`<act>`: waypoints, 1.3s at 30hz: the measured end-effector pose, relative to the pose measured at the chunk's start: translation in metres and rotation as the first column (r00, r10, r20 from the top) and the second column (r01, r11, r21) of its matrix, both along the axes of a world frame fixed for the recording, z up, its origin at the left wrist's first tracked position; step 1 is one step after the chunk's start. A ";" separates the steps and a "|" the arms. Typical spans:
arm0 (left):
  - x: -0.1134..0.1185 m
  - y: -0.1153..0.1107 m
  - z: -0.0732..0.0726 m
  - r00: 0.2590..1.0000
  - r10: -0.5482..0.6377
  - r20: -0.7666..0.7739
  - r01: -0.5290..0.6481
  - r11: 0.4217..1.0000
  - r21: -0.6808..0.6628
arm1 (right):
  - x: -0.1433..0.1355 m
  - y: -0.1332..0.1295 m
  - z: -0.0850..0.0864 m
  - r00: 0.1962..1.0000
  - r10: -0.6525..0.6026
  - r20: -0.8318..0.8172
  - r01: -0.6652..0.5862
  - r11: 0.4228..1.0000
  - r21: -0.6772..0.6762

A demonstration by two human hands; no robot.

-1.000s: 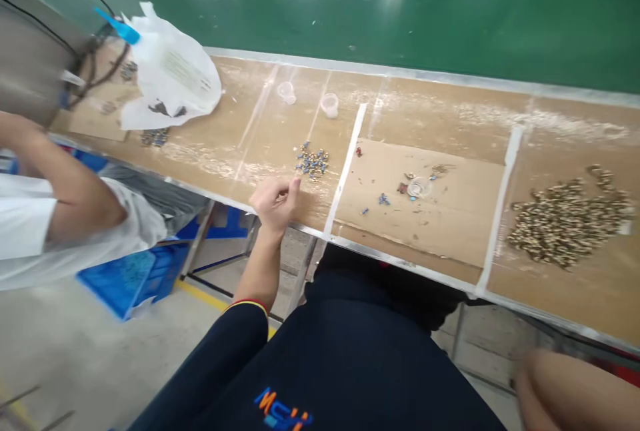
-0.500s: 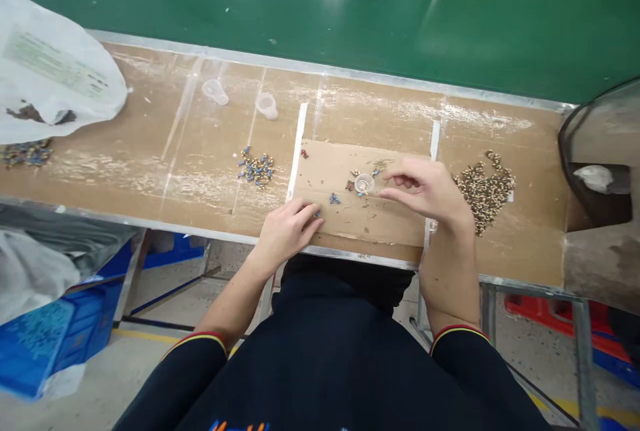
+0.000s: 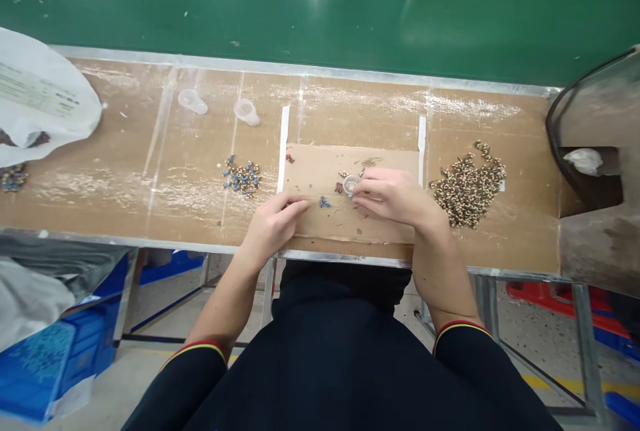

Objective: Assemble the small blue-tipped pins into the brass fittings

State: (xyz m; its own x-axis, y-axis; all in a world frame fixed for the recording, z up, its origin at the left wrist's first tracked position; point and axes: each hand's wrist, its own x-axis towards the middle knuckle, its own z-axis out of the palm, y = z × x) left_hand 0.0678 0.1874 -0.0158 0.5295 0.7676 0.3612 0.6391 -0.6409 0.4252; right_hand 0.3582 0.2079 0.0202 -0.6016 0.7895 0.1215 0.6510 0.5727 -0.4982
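My right hand [image 3: 393,197] is closed, thumb and index finger drawn together at the right edge of a small clear plastic cup [image 3: 351,183]. The fingers hide part of the cup, and what they pinch is not visible. Left of it, my left hand [image 3: 273,225] rests at the edge of a cardboard sheet [image 3: 320,161], its thumb and index finger pinched. Anything in that pinch is too small to make out. Between the hands lies a little cluster of blue parts [image 3: 325,202]. Small reddish parts [image 3: 339,187] lie right beside the cup.
A large pile of small brass-coloured parts [image 3: 470,187] is on the right. Leftward are a pile of blue-and-brass parts [image 3: 242,176], two clear cups [image 3: 245,111] and a white bag [image 3: 50,91]. White strips [image 3: 283,144] flank the cardboard sheet.
My right hand has moved left, bringing its fingertips to the cup. My left hand has drawn back slightly to the left, its fingers pinched. The view has shifted a little.
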 end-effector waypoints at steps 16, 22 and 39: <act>0.025 -0.009 0.016 0.992 0.045 -0.122 -0.057 0.993 -0.105 | 0.007 0.005 -0.008 0.982 -0.190 -0.018 0.191 0.980 0.050; 0.036 0.010 0.013 0.960 -0.056 -0.274 0.012 0.988 -0.157 | 0.005 0.006 -0.009 0.978 -0.208 -0.017 0.209 0.977 0.041; 0.048 0.056 0.013 0.935 -0.161 -0.315 0.110 0.979 -0.173 | 0.004 0.007 -0.009 0.982 -0.166 -0.086 0.171 0.984 0.054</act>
